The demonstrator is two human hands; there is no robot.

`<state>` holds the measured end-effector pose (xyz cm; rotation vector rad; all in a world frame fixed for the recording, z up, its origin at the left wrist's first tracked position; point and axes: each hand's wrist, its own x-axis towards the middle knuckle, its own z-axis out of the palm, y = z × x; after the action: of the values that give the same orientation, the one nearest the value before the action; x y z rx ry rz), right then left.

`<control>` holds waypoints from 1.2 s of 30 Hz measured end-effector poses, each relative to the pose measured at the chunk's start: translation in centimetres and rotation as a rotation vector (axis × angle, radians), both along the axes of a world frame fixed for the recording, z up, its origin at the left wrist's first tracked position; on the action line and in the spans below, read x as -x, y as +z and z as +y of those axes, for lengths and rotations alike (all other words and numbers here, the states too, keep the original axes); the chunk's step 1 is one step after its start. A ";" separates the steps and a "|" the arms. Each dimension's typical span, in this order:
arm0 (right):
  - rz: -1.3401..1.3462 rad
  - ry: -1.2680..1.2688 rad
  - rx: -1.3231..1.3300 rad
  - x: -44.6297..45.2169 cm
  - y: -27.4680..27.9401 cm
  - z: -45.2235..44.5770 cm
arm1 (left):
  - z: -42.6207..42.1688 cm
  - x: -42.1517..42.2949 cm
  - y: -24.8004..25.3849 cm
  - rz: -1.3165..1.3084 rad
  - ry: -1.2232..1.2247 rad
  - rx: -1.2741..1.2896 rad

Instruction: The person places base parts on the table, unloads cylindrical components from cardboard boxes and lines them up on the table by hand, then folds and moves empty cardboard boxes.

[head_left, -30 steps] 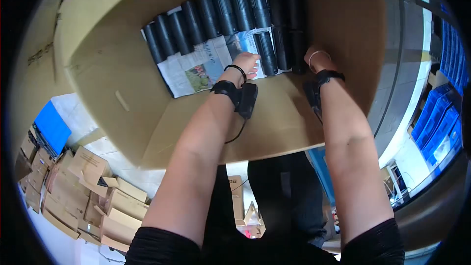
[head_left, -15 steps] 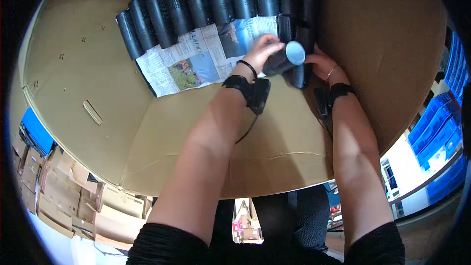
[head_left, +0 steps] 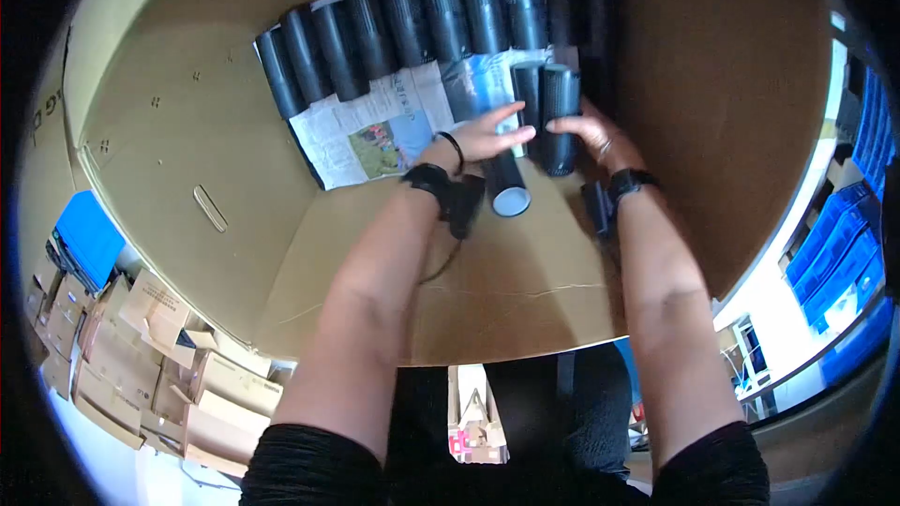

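Inside a large cardboard box, my right hand (head_left: 592, 131) grips a black perforated cylinder (head_left: 561, 94) at its right side, the thumb lying across it. Just left of that stands or lies another black cylinder (head_left: 527, 94); its lower part is partly covered. My left hand (head_left: 483, 139) has its fingers stretched out toward that cylinder, and I see nothing gripped in it. Below the left hand lies a loose black cylinder (head_left: 506, 178) with its pale round end facing me. Its upper part is hidden by the hand.
A row of black cylinders (head_left: 403, 19) lies along the far side on printed newspaper (head_left: 384, 131). The cardboard box wall (head_left: 722, 131) rises close to my right arm. Outside are folded cartons (head_left: 122, 365) and blue bins (head_left: 834, 253).
The cylinder with the pale end, earlier between both hands, now lies lower, beneath my left hand. My left hand has opened out; my right hand is now on an upright-looking cylinder.
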<state>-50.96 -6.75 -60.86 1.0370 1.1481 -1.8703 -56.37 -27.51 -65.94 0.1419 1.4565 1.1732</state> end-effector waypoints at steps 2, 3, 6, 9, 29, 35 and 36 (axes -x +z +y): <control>0.019 0.117 -0.068 -0.3 -2.2 0.8 | -2.7 1.4 -0.7 0.073 -0.374 -0.097; 0.006 0.115 -0.057 -0.6 -2.8 0.9 | -3.0 1.0 0.0 0.058 -0.376 -0.089; 0.101 0.166 -0.033 -0.3 -4.0 1.2 | -3.6 -0.8 3.0 1.008 -0.747 -0.178; 0.071 0.132 0.027 0.1 -4.2 1.4 | -1.7 -2.2 2.4 0.865 -0.558 -0.232; 0.306 0.071 -0.225 11.8 3.4 2.3 | 2.7 12.3 6.2 -0.169 0.530 -0.156; 0.772 0.137 -0.276 13.7 -5.9 4.2 | 3.4 14.8 0.8 0.587 0.170 0.480; 0.900 0.125 -0.235 13.2 -6.3 4.7 | 3.7 14.3 0.3 0.609 0.191 0.573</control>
<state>-64.17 -2.05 -67.13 0.1657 1.9094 -2.1831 -70.65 -23.82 -65.60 -0.0464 2.3351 0.8438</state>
